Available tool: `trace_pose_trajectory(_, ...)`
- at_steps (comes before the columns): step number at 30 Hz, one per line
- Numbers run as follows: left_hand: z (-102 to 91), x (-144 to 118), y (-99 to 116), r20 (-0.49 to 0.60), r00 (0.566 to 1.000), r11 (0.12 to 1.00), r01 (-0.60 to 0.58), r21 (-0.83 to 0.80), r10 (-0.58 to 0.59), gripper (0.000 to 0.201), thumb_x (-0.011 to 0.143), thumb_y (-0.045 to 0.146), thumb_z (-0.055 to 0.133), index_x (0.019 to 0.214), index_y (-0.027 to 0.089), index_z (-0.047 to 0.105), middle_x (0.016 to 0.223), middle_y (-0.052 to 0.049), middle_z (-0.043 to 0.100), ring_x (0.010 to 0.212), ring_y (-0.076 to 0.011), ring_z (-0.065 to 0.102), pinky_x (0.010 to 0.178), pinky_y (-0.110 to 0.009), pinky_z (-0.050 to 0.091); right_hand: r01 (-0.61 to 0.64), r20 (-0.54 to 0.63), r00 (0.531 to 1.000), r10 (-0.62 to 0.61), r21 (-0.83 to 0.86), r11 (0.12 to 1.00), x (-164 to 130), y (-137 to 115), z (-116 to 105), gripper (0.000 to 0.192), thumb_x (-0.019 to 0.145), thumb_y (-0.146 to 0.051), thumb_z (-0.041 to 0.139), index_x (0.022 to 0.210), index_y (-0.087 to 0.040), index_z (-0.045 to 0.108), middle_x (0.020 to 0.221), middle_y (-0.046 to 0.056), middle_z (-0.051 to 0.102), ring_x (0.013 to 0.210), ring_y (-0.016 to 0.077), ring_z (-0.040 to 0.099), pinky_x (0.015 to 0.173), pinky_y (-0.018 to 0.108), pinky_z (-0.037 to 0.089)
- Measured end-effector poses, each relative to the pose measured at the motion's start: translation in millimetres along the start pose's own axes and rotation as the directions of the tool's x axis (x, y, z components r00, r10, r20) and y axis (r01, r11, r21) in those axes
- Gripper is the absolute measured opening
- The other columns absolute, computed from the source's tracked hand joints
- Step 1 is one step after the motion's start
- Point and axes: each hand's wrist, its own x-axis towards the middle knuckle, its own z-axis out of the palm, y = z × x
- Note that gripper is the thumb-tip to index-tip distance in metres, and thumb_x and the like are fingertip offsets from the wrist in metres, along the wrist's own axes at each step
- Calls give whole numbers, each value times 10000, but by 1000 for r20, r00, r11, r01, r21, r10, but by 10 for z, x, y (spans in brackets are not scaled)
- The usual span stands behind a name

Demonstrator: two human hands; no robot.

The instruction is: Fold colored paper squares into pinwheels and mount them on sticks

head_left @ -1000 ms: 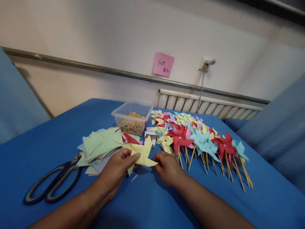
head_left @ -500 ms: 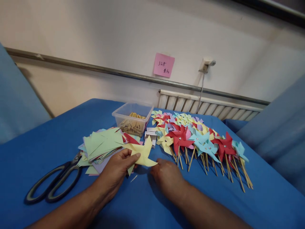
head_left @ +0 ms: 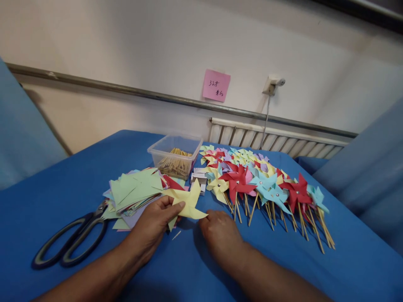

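Note:
Pinched between the thumb and fingers of my left hand [head_left: 162, 216] is a yellow paper pinwheel [head_left: 189, 202] with its blades folded in. My right hand [head_left: 218, 228] is closed just right of it, its fingertips turned away from view. One pointed blade tip reaches that hand; whether the fingers grip it or something small is hidden. A short pale sliver [head_left: 176, 235] lies on the blue cloth [head_left: 182, 268] below. Left of my left hand is a pile of cut paper squares [head_left: 137, 188], light green on top.
Dark-handled scissors [head_left: 75, 239] lie at the left. A clear plastic tub [head_left: 157, 155] of thin sticks stands behind the paper, with a small white box [head_left: 199, 180] beside it. Many finished pinwheels on sticks [head_left: 238, 183] cover the right side. A radiator [head_left: 239, 134] runs along the wall.

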Motion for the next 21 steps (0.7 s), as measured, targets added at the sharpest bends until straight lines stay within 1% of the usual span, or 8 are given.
trace_pose_trajectory(3, -5, 0, 4, -2, 1000, 1000, 1, 8, -1, 261, 719, 352, 743, 725, 156, 571, 605, 24, 613, 527, -101, 503, 509, -217, 390, 46, 136, 990, -23, -164, 985, 27, 9, -30, 183, 764, -26, 600, 732, -186, 682, 715, 58, 680, 609, 198, 625, 559, 290, 431)
trace_pose_trajectory(7, -8, -9, 18, -10, 1000, 998, -29, 52, 30, 268, 704, 369, 744, 720, 158, 579, 598, 29, 602, 526, -108, 505, 510, -225, 392, -11, 159, 987, 28, -111, 994, 46, 72, -51, 148, 813, -75, 582, 795, -182, 682, 761, 67, 703, 648, 217, 653, 575, 293, 439)
trace_pose_trajectory(11, -2, -33, 37, -83, 990, 981, -99, 167, 114, 268, 705, 376, 735, 687, 175, 559, 560, 55, 557, 504, -104, 484, 497, -224, 379, -181, 86, 982, 170, 148, 972, 67, 222, -141, 138, 807, -97, 589, 811, -198, 682, 789, 48, 720, 709, 202, 666, 614, 267, 444)
trace_pose_trajectory(14, 5, -42, 35, -96, 982, 963, -138, 233, 164, 253, 696, 366, 736, 688, 180, 566, 573, 53, 567, 520, -117, 509, 511, -234, 396, -285, -16, 944, 329, 461, 841, 79, 257, -240, 106, 819, -149, 586, 813, -205, 676, 729, 10, 700, 664, 161, 643, 609, 240, 444)
trace_pose_trajectory(16, 18, -50, 26, -82, 979, 950, -160, 267, 188, 224, 701, 352, 727, 710, 179, 585, 588, 53, 580, 517, -117, 510, 516, -239, 401, -283, -38, 917, 396, 637, 717, 75, 183, -288, 71, 819, -192, 604, 812, -201, 674, 707, -5, 685, 632, 141, 620, 589, 224, 444)
trace_pose_trajectory(18, 40, -63, 14, -69, 977, 938, -174, 300, 204, 197, 705, 338, 716, 727, 178, 602, 598, 54, 590, 511, -113, 500, 518, -238, 398, -249, -45, 907, 418, 743, 621, 64, 52, -306, 59, 816, -208, 618, 824, -201, 676, 698, -16, 678, 618, 128, 605, 584, 214, 447)
trace_pose_trajectory(19, 54, -73, 9, -66, 975, 931, -180, 319, 212, 191, 701, 333, 715, 725, 178, 606, 599, 54, 593, 518, -113, 500, 523, -237, 399, -225, -57, 906, 418, 773, 593, 59, -18, -304, 62, 816, -203, 615, 822, -200, 676, 690, -21, 672, 610, 121, 600, 587, 210, 451)
trace_pose_trajectory(21, 83, -94, 0, -57, 973, 917, -190, 350, 223, 191, 693, 339, 713, 710, 180, 609, 601, 52, 597, 545, -122, 517, 542, -238, 407, -171, -89, 920, 383, 786, 593, 56, -128, -279, 75, 815, -178, 607, 817, -197, 680, 710, -19, 671, 640, 119, 608, 620, 210, 464)
